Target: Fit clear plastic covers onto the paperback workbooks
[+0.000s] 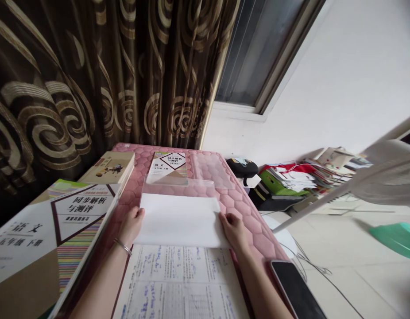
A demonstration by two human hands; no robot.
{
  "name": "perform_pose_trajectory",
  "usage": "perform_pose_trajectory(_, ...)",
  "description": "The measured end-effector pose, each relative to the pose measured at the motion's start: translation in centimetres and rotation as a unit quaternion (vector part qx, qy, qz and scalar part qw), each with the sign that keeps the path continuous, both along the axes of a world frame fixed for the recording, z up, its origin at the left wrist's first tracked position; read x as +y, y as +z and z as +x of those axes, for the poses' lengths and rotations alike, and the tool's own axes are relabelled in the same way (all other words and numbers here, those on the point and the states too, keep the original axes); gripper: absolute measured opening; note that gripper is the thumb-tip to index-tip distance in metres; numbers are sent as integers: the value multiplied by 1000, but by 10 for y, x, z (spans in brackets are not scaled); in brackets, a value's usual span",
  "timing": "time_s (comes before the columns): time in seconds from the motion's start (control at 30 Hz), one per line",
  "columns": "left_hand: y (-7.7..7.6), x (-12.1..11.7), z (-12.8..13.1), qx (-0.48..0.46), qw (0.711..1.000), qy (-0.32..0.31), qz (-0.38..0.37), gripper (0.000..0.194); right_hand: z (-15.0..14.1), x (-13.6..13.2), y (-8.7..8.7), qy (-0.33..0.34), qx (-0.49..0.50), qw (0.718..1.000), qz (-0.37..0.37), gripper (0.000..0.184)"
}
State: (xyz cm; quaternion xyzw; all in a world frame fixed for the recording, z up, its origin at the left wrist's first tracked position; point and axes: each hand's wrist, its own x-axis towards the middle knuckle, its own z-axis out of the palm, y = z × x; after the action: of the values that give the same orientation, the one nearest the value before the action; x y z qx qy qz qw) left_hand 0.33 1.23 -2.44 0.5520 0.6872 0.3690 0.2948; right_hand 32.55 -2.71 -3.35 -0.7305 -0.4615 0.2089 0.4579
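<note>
My left hand [132,223] is closed on the left edge of a blank white sheet [180,219], thumb on top, with a bracelet at the wrist. At the sheet's right edge my right hand [234,228] pinches it with curled fingers. A clear plastic cover [195,188] extends beyond the sheet's far edge; whether the sheet lies inside it I cannot tell. Nearer to me is an open printed workbook [181,288] with blue handwriting, its upper part covered by the sheet. Past the plastic lies a workbook cover [168,166] with Chinese print.
A large workbook [62,221] and a stacked book [108,168] stand close on the left. At right, a phone [296,288] lies by the edge of the pink padded tabletop [254,232]. Beyond are a white fan [384,173], piled papers [294,179] and floor cables. A curtain [108,75] hangs behind.
</note>
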Motion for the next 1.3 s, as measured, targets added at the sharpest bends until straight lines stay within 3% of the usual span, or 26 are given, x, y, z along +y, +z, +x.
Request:
perform_pose_trajectory(0.1,1,-1,0,5,1000,1,1,27,1,0,-3,-5,-7,1000,7,41)
perform_pose_trajectory(0.33,-1,0,-2,-12,1000,-6,1,25,0,-6,13,14,23,999,-40,45)
perform_pose_trajectory(0.47,-1,0,-2,-32,999,-15,4,25,-1,-4,3,13,23,1000,-4,45)
perform_pose_trajectory(0.73,11,-6,0,42,999,7,-31,31,-1,-2,-11,4,4,1000,9,42)
perform_pose_trajectory(1.03,-2,-2,-2,-81,996,-26,-16,29,-2,-1,-8,10,5,999,31,42)
perform_pose_trajectory(1.3,3,-5,-1,-76,996,-21,-38,27,2,0,-7,17,92,996,12,40)
